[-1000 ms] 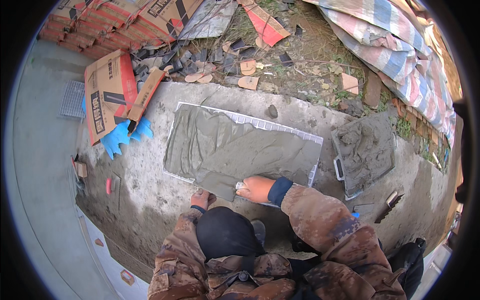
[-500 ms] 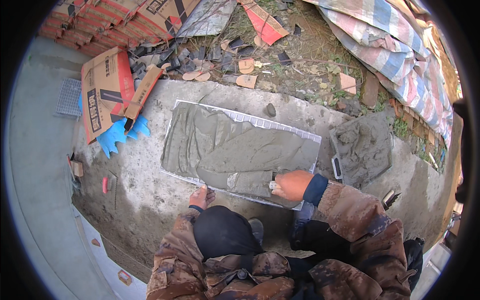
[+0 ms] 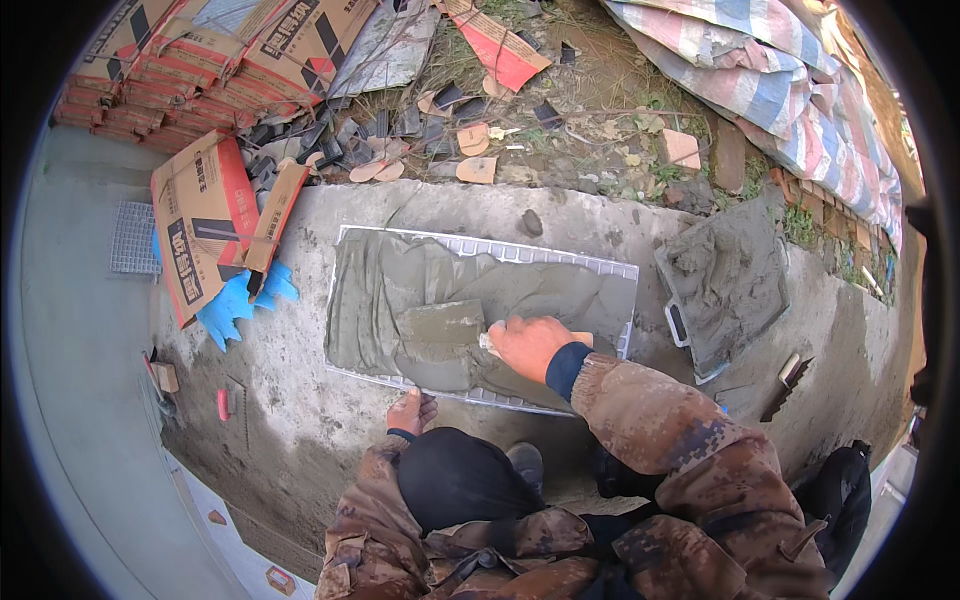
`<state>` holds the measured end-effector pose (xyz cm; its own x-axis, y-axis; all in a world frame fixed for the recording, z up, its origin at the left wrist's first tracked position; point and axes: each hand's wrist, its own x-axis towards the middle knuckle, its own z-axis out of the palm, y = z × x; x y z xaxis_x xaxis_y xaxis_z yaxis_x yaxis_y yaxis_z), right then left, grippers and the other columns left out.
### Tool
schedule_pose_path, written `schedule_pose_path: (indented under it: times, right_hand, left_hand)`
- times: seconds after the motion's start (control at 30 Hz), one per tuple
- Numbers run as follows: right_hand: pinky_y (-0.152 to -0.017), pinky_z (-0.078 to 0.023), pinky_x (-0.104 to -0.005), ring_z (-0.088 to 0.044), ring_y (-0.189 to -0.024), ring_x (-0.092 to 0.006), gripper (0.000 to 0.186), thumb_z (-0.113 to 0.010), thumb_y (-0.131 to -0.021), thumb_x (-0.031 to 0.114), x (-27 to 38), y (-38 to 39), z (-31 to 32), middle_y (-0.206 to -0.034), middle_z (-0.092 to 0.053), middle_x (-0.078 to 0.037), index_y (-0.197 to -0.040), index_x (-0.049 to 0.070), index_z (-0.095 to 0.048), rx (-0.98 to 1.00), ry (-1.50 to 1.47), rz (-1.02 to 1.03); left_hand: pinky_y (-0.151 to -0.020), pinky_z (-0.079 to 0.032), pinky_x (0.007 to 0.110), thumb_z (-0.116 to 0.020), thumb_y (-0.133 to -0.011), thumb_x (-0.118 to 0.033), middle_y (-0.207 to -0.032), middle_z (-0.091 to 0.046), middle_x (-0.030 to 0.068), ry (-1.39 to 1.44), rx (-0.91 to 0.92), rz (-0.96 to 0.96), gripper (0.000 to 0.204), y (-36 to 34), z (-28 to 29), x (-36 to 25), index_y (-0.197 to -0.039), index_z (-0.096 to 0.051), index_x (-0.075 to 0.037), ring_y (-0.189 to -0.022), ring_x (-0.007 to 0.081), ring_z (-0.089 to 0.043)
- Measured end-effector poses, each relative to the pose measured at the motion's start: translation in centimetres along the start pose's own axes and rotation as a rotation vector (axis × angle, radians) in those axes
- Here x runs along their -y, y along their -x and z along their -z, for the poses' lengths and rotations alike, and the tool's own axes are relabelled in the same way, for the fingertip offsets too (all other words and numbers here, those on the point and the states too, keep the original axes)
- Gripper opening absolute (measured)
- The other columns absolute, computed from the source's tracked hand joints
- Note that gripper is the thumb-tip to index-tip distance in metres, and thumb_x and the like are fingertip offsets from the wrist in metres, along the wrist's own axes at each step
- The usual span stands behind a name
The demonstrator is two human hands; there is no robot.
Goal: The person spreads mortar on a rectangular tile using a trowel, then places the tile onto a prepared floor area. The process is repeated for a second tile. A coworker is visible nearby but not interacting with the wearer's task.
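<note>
My right hand grips the handle of a trowel; its flat blade lies on a layer of wet grey mortar, left of the hand. That mortar covers most of a white ribbed panel, whose ribs show along the far and near edges. The panel lies slightly tilted across the concrete. At its near edge, left of centre, my left hand is closed on the rim with the thumb on top. Its other fingers are partly hidden below the edge.
A tub of mortar stands to the right, with a notched trowel beside it. At left lie a red-handled trowel, a cardboard box and blue plastic. Tile scraps and a striped tarp are beyond.
My right hand and the trowel have moved left and farther from me, from the panel's near right part toward its middle. My left hand stays at the near edge.
</note>
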<state>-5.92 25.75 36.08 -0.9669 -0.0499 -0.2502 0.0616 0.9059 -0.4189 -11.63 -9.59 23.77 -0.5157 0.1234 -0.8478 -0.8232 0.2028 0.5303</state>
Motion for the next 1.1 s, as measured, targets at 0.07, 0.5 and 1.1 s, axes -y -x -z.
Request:
schedule_pose_path:
  times: [0.07, 0.5, 1.1]
  right_hand:
    - [-0.060, -0.057, -0.0446, -0.069, -0.071, -0.0360, 0.013, -0.055, -0.089, 0.015, -0.5, -1.3, 0.2, -0.082, -0.065, -0.018, -0.094, 0.002, -0.056, -0.033, -0.016, -0.122]
    - [-0.076, -0.053, -0.0515, -0.068, -0.083, -0.0413, 0.033, -0.059, -0.094, 0.031, -6.7, 3.8, 5.9, -0.089, -0.069, -0.023, -0.102, -0.001, -0.058, 0.192, -0.205, -0.428]
    - [-0.073, -0.051, -0.0520, -0.065, -0.081, -0.0433, 0.042, -0.058, -0.093, 0.044, -16.4, 16.4, 9.1, -0.085, -0.068, -0.023, -0.096, 0.002, -0.060, 0.238, -0.117, -0.459]
  left_hand:
    - [-0.073, -0.059, 0.037, -0.059, -0.099, -0.038, -0.092, -0.065, 0.0089, 0.033, 0.002, 0.016, 0.034, 0.0, 0.0, 0.3, -0.102, -0.062, -0.004, -0.080, 0.0203, -0.067]
    - [-0.072, -0.059, 0.038, -0.064, -0.096, -0.042, -0.092, -0.066, 0.0093, 0.021, 0.030, -0.042, 0.039, -0.7, 0.8, 0.8, -0.102, -0.063, -0.003, -0.080, 0.0213, -0.068]
    - [-0.069, -0.057, 0.040, -0.062, -0.096, -0.045, -0.100, -0.066, 0.0142, 0.071, 0.017, 0.027, 0.043, -2.3, 2.3, 1.4, -0.106, -0.059, -0.003, -0.080, 0.0243, -0.066]
